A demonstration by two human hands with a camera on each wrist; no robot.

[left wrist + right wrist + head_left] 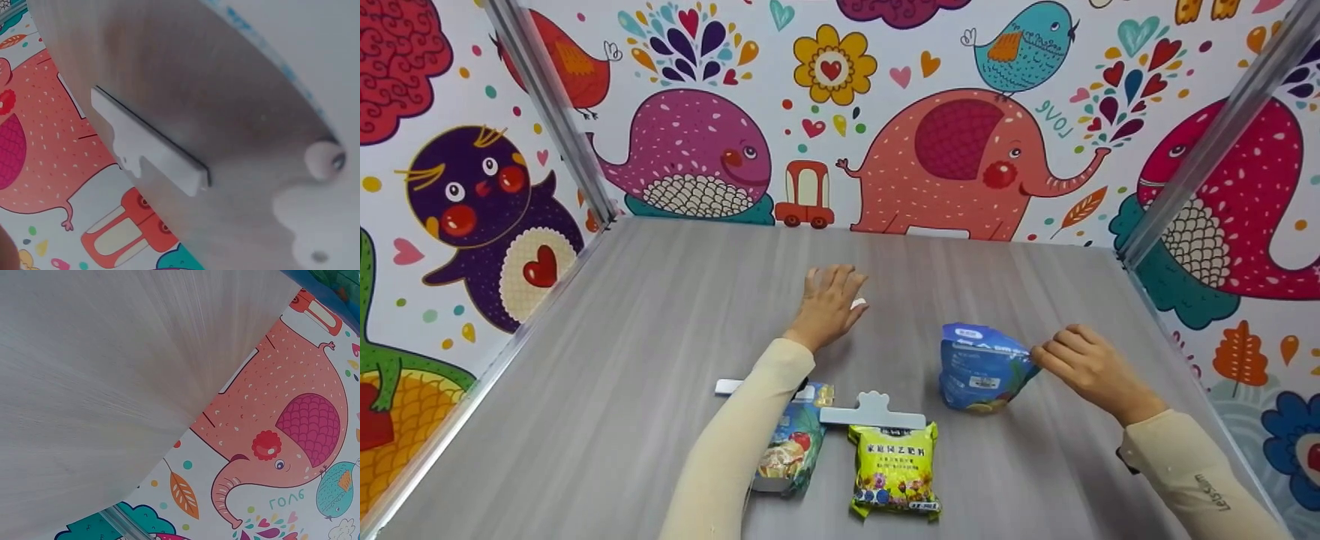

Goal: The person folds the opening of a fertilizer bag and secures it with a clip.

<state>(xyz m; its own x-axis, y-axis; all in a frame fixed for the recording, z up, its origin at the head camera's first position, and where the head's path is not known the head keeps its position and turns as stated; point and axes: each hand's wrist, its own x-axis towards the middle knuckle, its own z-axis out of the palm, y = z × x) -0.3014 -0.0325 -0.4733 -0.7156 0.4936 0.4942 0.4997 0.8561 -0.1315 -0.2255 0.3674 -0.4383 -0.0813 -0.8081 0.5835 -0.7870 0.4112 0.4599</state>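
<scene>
My left hand (829, 307) hovers over the middle of the table with its fingers spread. A white bag clip (152, 146) lies below it; in the head view just a sliver shows by the thumb. To the right, my right hand (1091, 371) pinches the top corner of a blue pouch (982, 375), which stands upright. Beneath my left forearm lies another blue pouch (791, 450), partly hidden, with a white clip (727, 386) across its top. Beside it, a yellow-green packet (894, 472) has a scalloped white clip (874, 412) along its upper edge.
The grey wood-grain table (697, 300) has metal-framed edges. Behind it and at both sides rise panels (825, 135) printed with cartoon animals. A blurred white shape with a round knob (325, 160) fills the right of the left wrist view.
</scene>
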